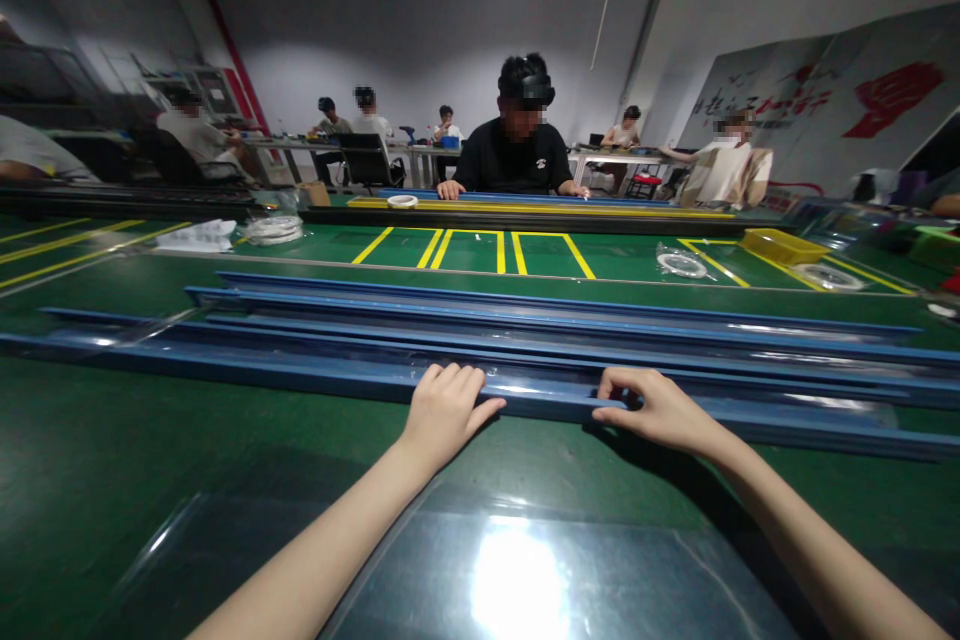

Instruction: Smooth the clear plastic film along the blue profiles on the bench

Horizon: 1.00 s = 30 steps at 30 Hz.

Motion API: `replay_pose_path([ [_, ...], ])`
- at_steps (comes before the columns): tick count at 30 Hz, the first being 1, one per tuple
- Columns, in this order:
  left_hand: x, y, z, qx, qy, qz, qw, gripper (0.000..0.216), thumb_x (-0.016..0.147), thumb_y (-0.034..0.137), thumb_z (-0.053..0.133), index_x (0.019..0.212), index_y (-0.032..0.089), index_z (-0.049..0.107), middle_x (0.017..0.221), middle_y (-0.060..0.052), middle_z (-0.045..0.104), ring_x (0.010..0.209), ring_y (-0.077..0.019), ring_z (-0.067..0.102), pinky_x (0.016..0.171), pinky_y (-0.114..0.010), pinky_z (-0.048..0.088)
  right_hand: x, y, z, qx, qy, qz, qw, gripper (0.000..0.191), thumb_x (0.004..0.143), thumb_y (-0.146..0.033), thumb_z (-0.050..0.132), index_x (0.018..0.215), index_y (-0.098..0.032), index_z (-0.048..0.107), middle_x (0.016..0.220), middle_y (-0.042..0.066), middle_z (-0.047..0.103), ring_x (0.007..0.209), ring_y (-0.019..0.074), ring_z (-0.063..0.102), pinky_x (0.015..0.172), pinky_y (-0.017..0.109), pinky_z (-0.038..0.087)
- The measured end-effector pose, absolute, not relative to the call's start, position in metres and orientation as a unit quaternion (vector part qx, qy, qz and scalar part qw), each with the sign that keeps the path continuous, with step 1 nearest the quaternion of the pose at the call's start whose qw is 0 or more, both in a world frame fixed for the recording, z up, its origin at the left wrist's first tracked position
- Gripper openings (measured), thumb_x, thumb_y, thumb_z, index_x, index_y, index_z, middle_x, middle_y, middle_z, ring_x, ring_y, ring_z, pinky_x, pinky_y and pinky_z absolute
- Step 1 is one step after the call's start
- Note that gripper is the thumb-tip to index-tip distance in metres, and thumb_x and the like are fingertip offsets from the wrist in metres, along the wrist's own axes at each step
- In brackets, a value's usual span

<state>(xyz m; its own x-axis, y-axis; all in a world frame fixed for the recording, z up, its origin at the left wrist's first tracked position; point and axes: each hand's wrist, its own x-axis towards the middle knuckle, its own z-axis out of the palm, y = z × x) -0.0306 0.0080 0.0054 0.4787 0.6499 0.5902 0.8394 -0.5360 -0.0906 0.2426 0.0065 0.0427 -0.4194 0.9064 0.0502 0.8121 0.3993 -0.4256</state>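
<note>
A long blue channel profile (300,375) lies across the green tabletop in front of me, nearest of several similar profiles. Over its near wall curl the fingers of my left hand (444,412), with the thumb stretched along the outside. Farther right, my right hand (660,408) pinches the same wall between thumb and fingers, the thumb outside and the fingertips inside the channel. Clear plastic film seems to line the channel. More blue profiles (525,310) lie parallel just behind it.
A glossy clear sheet (390,570) covers the table close to me. Beyond the profiles are yellow tape outlines (501,255), bagged white coils (682,264) and a yellow tray (784,247). Across the table a person in black (514,155) has both hands at other long strips.
</note>
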Motion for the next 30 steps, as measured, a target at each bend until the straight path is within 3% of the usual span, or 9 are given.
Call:
replay_pose_path([
  [18,-0.0294,0.0079,0.0062,-0.844,-0.44,-0.232,0.202,0.03,0.082,0.04,0.04,0.067,0.017,0.052,0.066,-0.002,0.056,0.065,-0.0163,0.048,0.06,-0.03,0.028,0.2384,0.0026,0.0445,-0.528,-0.842,0.08,0.075,0.029,0.077,-0.046,0.044,0.075,-0.021,0.058,0.073,0.001,0.061,0.065,0.0152,0.054,0.059,0.025,0.036],
  [25,-0.0293,0.0074,0.0057,-0.843,-0.441,-0.232,0.201,0.03,0.083,0.04,0.04,0.067,0.017,0.052,0.066,-0.002,0.056,0.065,-0.0162,0.048,0.06,-0.03,0.028,0.2385,0.0026,0.0426,-0.5,-0.86,0.073,0.075,0.035,0.079,-0.045,0.042,0.104,-0.026,0.058,0.096,0.004,0.063,0.081,0.0188,0.058,0.071,0.028,0.041],
  [30,-0.0293,0.0079,0.0055,-0.843,-0.442,-0.23,0.202,0.03,0.083,0.04,0.039,0.067,0.017,0.051,0.066,-0.002,0.056,0.065,-0.0162,0.048,0.06,-0.03,0.028,0.2373,0.0019,0.0431,-0.494,-0.865,0.063,0.066,0.038,0.079,-0.045,0.041,0.107,-0.026,0.058,0.099,0.004,0.063,0.086,0.0197,0.058,0.075,0.029,0.041],
])
